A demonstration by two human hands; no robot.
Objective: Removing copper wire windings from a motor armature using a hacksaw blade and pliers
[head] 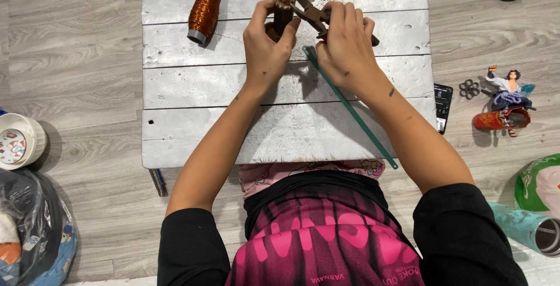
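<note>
Overhead, left hand (pixel 265 44) grips a dark cylinder (pixel 284 7); right hand (pixel 344 44) clamps pliers (pixel 309 13).

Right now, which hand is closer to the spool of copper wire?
The left hand. The spool of copper wire lies just to its left on the board; the right hand, holding pliers, is farther off on the other side.

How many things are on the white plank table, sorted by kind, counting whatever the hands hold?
Copper wire spool: 1
Dark upright cylinder part, in left hand: 1
Pliers, in right hand: 1
Green saw blade: 1
Total: 4
</note>
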